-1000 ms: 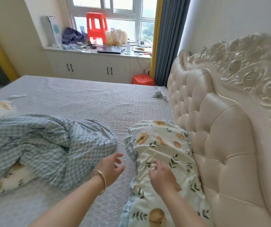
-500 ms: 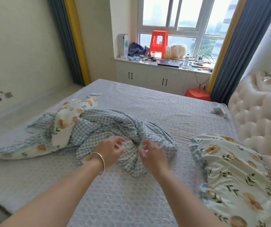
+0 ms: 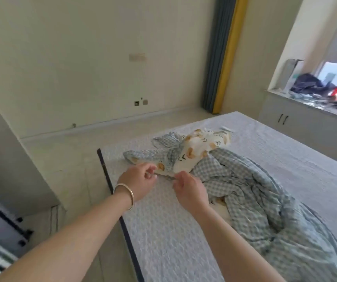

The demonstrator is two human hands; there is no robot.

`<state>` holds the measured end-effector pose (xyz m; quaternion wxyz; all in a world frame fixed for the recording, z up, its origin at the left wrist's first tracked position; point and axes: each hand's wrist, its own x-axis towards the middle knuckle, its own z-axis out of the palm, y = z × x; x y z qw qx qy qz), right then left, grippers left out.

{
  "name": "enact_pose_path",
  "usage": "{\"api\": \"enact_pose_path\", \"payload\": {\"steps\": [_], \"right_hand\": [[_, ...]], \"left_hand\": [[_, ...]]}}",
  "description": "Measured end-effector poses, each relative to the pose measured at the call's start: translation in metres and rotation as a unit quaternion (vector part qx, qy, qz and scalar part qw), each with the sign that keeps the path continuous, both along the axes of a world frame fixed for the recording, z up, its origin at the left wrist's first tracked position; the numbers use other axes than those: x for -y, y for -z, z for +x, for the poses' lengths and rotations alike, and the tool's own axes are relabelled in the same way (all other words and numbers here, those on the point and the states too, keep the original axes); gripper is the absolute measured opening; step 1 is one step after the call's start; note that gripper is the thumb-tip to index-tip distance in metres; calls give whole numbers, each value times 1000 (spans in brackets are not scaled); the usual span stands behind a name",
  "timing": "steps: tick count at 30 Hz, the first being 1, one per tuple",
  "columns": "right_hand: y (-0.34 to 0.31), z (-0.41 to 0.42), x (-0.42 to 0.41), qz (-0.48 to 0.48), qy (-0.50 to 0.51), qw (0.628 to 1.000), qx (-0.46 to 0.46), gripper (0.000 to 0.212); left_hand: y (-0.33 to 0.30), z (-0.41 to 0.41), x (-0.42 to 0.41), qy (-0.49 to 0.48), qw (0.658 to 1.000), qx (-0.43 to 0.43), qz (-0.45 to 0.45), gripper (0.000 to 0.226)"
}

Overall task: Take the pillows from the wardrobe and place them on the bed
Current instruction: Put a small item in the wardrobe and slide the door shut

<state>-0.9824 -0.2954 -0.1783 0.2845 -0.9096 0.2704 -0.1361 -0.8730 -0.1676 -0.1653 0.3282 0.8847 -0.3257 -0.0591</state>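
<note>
Both hands work at the near corner of a crumpled quilt (image 3: pixel 251 192) lying on the bed (image 3: pixel 184 237), close to the mattress edge.

Risks, as judged from this view:
- The corner sits right beside the mattress edge. A pull toward the left grip could drag loose fabric over the side to the floor (image 3: pixel 66 159).
- The grasp is only a fingertip pinch on thin cloth. A sharp tug could slip it free, most likely on the right, where less fabric seems caught.
- The bulk of the quilt is bunched beyond and to the right of both grips. Lifting only the corner may tighten the tangle instead of spreading it.

Grip state:
- Left hand (image 3: pixel 138 183), bracelet (image 3: pixel 126 195) at the wrist: fingers curled nearly closed, pinching the floral-printed edge of the quilt.
- Right hand (image 3: pixel 190 190), just beside the left: thumb and fingers drawn together on the same edge. How much cloth lies between them is hard to make out.
- The two grips are almost touching, with a short span of fabric stretched between.

Task thing: no pillow can be identified with certainty here. The floral bundle (image 3: pixel 200 148) beyond the grips may be one, or part of the quilt; the wardrobe is not clearly in view.
</note>
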Motion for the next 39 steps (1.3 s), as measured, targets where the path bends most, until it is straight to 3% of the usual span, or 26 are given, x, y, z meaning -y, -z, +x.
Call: {"api": "enact_pose_path", "payload": {"steps": [12, 27, 34, 39], "right_hand": [[2, 218, -137, 24, -246, 969, -30, 24], [-11, 456, -268, 42, -392, 919, -13, 25], [-13, 577, -345, 32, -536, 843, -4, 25], [-23, 640, -400, 45, -647, 761, -22, 24]], "left_hand": [[18, 150, -172, -305, 950, -29, -58, 21], [16, 346, -283, -452, 887, -31, -89, 23], [19, 423, -340, -587, 802, -18, -110, 22], [3, 454, -387, -700, 702, 7, -129, 24]]}}
